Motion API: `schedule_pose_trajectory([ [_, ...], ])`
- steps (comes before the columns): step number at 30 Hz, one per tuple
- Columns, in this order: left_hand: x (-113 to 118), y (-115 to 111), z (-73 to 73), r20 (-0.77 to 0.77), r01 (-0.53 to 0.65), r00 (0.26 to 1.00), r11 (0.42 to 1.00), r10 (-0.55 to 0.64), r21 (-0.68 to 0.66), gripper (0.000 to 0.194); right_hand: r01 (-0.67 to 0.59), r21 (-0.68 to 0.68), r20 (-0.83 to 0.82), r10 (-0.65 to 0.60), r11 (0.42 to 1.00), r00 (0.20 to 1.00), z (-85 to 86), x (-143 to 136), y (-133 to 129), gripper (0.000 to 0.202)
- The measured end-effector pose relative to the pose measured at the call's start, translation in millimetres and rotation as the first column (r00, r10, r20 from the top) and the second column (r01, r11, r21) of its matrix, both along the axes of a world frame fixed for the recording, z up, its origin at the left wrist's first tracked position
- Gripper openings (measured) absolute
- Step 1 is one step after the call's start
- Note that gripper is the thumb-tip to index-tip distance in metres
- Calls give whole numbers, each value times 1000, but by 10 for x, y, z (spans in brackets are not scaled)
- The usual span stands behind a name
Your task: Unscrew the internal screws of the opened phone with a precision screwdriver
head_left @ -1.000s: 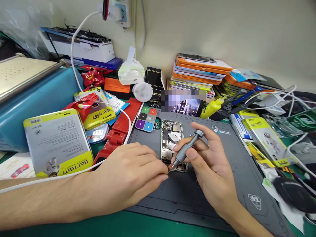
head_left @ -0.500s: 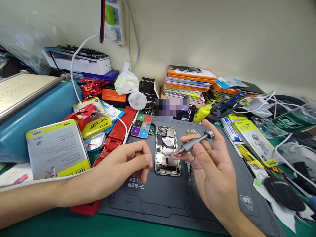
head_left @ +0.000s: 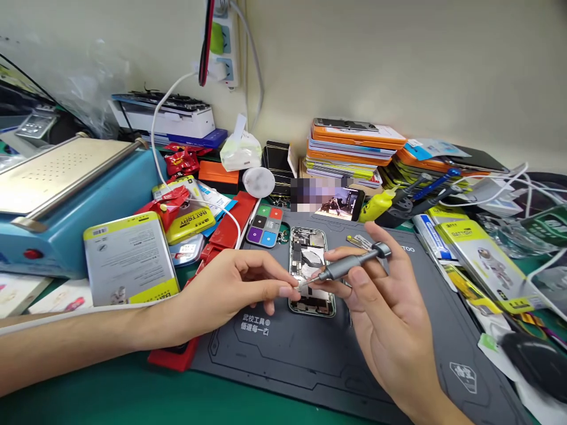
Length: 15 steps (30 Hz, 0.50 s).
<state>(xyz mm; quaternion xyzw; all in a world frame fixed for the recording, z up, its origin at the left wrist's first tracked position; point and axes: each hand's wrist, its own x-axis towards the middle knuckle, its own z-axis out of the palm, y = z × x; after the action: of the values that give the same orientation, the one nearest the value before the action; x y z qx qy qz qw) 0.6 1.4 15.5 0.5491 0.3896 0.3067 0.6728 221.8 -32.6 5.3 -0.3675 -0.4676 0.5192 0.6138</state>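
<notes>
My right hand point(head_left: 390, 319) holds a grey precision screwdriver point(head_left: 345, 267) between thumb and fingers, the cap near the index finger and the shaft pointing left and down. The thumb and index fingertip of my left hand point(head_left: 248, 289) pinch together at the screwdriver's tip. A tiny pale piece shows there, too small to name. Beneath both hands lies an opened smartphone point(head_left: 313, 240) with its inner boards and metal shields exposed; my fingers cover part of it. The phone rests on a dark grey work mat point(head_left: 283, 366).
A tray of coloured squares point(head_left: 264, 225) stands left of the phone. Behind are a propped phone playing video point(head_left: 343, 203), a yellow bottle point(head_left: 376, 203) and stacked boxes point(head_left: 354, 141). Battery packs point(head_left: 130, 260) and a blue heating plate machine point(head_left: 66, 236) crowd the left.
My left hand has moved right and its fingertips now meet the screwdriver's tip. My right hand still holds the screwdriver. The whole view has shifted, with the scene sitting farther right.
</notes>
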Motion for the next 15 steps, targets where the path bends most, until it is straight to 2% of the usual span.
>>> schedule_pose_trajectory([
  [4,-10,-10,1,4,32,999,999,-32,-6,6,-36,20,12,36,999,999,-18,-5,-2,42],
  [15,-31,-20,-15,-71,93,993,996,-93,-15,12,-8,-16,63,9,1000,998,-30,-16,-7,41],
])
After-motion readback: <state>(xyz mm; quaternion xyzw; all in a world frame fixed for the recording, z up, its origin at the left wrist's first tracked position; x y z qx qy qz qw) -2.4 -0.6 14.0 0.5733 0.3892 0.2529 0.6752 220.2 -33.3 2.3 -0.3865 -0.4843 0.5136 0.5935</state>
